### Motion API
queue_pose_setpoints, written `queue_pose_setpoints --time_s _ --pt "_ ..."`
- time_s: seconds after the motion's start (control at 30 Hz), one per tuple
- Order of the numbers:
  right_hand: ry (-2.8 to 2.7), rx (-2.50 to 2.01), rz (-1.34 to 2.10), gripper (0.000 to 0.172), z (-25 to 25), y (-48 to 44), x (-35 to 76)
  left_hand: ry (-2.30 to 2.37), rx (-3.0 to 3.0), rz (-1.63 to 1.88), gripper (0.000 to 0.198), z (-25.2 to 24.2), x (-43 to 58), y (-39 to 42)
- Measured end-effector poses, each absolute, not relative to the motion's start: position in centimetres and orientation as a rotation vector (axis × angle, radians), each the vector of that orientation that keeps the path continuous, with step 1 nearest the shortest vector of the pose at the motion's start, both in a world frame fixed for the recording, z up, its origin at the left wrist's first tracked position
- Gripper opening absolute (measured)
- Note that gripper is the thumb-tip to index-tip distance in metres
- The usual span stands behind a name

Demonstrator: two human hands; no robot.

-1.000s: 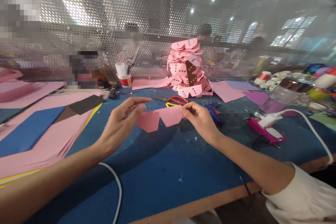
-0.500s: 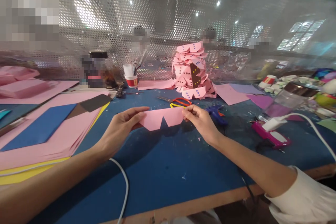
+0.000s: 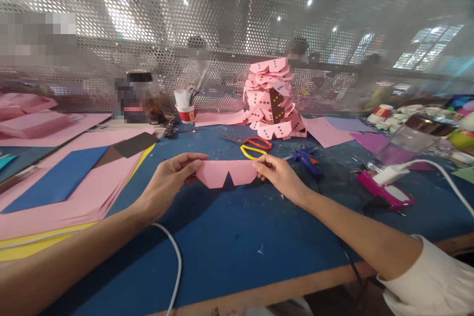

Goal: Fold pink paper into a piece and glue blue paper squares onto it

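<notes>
A pink paper cut-out (image 3: pixel 225 173) with two pointed lobes is held flat just above the blue table (image 3: pixel 237 237). My left hand (image 3: pixel 168 182) pinches its left end between thumb and fingers. My right hand (image 3: pixel 279 175) pinches its right end. Behind it lie scissors with red and yellow handles (image 3: pixel 252 147) and a blue glue gun (image 3: pixel 304 158). Farther back a tall pile of pink dotted cut-outs (image 3: pixel 272 101) stands against the mesh.
Pink, blue, black and yellow sheets (image 3: pixel 62 177) spread on the left. A paper cup (image 3: pixel 185 108) stands at the back. A pink device with a white plug (image 3: pixel 387 185), a jar (image 3: pixel 411 138) and scraps crowd the right. A white cable (image 3: pixel 174 266) crosses the front. Perforated metal screen behind.
My left hand closed on the cut-out's left end, which it only hovered beside before. Both hands stretched the piece flat and lowered it slightly toward the table.
</notes>
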State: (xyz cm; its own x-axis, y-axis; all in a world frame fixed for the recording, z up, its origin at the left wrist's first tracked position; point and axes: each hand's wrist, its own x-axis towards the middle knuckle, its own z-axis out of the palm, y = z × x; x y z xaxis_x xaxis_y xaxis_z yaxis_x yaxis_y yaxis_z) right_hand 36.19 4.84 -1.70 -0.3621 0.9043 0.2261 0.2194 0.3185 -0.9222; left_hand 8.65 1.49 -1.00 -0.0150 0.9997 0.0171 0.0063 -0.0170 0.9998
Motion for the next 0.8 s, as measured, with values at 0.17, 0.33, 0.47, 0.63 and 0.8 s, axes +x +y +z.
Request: queue_pose_setpoints --time_s 0.17,0.33,0.47,0.63,0.8 --pt "-1.807 -1.007 1.051 0.022 -1.69 4.9 36.32 1.192 1.202 1.238 0.034 -0.85 8.56 1.31" --pt "-1.778 -1.023 1.045 0.021 -1.57 4.97 36.39 1.147 1.192 1.22 0.035 -0.66 8.59 1.22" --pt "-1.766 -1.029 1.052 0.02 -1.51 4.93 36.42 1.13 1.184 1.21 0.034 -0.84 8.49 1.41" --pt "-1.766 -1.029 1.064 0.02 -1.38 4.82 36.43 1.107 1.162 1.218 0.03 -0.94 8.38 1.5" --pt "-1.763 -1.035 1.07 0.02 -1.25 4.75 36.43 1.083 1.139 1.216 0.029 -0.78 8.41 1.45"
